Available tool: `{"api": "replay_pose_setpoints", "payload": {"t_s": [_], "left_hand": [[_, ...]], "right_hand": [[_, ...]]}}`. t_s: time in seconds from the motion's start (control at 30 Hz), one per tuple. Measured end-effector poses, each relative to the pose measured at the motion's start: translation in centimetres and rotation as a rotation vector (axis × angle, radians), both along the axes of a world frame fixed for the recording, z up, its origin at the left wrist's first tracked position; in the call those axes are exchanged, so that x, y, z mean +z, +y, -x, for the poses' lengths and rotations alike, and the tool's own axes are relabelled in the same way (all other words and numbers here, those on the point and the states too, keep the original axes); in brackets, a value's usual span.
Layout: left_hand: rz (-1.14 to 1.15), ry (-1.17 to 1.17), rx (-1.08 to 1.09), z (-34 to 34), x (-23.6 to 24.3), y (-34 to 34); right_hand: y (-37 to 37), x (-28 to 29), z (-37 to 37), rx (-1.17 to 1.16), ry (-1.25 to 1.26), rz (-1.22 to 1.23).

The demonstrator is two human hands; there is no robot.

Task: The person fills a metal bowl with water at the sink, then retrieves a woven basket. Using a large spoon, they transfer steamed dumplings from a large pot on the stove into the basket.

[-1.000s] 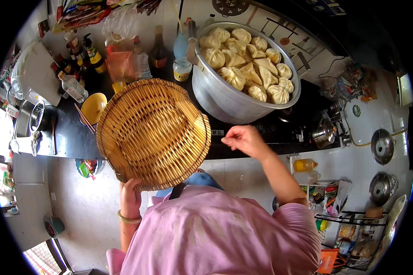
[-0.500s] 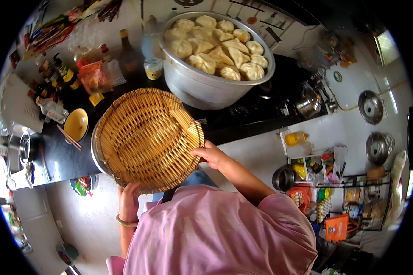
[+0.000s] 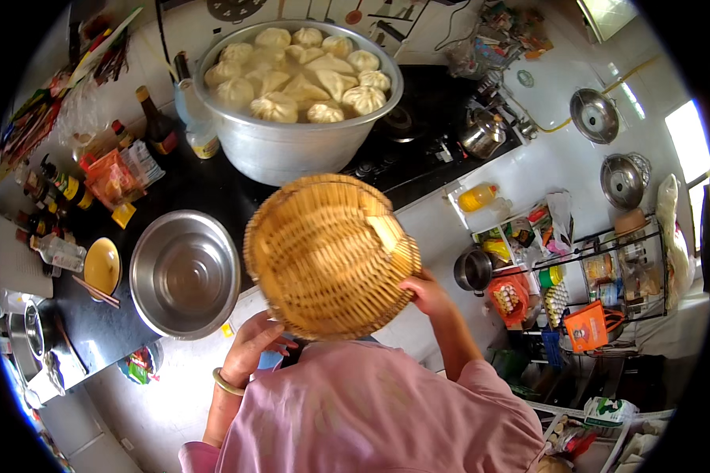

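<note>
A round woven basket tray (image 3: pixel 323 260) of yellow-brown strips is held tilted in front of my chest. My right hand (image 3: pixel 430 296) grips its right rim, thumb on the near face and the other fingers mostly hidden behind. My left hand (image 3: pixel 252 347), a bangle on its wrist, is at the lower left rim with fingers stretched and apart, not closed round it; whether they touch is hard to tell. Beyond the tray stands a big metal pot (image 3: pixel 292 150) full of steamed buns (image 3: pixel 274 107) and folded triangular dough pieces (image 3: pixel 304 88). An empty steel basin (image 3: pixel 185 276) sits left of the tray.
A yellow bowl (image 3: pixel 102 266) with chopsticks stands on the dark counter (image 3: pixel 118 327), near several bottles (image 3: pixel 63 185). Right of the pot are a black stove (image 3: pixel 426 110) and a steel kettle (image 3: pixel 481 132). A wire rack (image 3: pixel 619 244) with foods stands further right.
The tray has moved right, away from over the steel basin, which now shows fully. My left hand has loosened from the rim, while my right hand keeps its hold. The view has shifted.
</note>
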State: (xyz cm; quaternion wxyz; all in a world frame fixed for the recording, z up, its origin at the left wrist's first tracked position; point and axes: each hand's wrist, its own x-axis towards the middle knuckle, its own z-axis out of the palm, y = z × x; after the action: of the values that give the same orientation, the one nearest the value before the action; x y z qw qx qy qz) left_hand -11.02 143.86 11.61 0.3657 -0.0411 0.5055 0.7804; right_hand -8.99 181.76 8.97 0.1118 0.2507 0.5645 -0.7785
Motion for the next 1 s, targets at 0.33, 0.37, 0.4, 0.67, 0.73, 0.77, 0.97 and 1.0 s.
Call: {"api": "replay_pose_setpoints", "payload": {"t_s": [0.33,0.37,0.4,0.67,0.73,0.77,0.97,1.0], "left_hand": [[0.175,0.076,0.164,2.9,0.2,5.9],[0.192,0.071,0.194,3.3,0.2,6.7],[0.209,0.065,0.226,3.7,0.4,7.6],[0.249,0.117,0.502,5.3,1.6,15.7],[0.244,0.096,0.548,5.1,2.3,17.0],[0.242,0.081,0.575,4.9,2.4,17.4],[0.307,0.059,0.672,3.7,2.9,18.3],[0.304,0.054,0.676,3.8,2.8,18.2]], "right_hand": [[15.9,1.2,5.6,-0.551,0.072,-0.113],[17.2,0.9,7.6,-0.576,0.093,-0.096],[18.6,0.5,9.8,-0.598,0.113,-0.079],[26.5,-4.6,29.7,-0.487,0.232,0.108],[27.6,-5.8,33.0,-0.445,0.178,0.171],[27.9,-6.3,34.4,-0.452,0.18,0.151],[29.1,-8.6,37.9,-0.375,0.109,0.25],[29.4,-8.8,37.7,-0.329,0.103,0.281]]}}
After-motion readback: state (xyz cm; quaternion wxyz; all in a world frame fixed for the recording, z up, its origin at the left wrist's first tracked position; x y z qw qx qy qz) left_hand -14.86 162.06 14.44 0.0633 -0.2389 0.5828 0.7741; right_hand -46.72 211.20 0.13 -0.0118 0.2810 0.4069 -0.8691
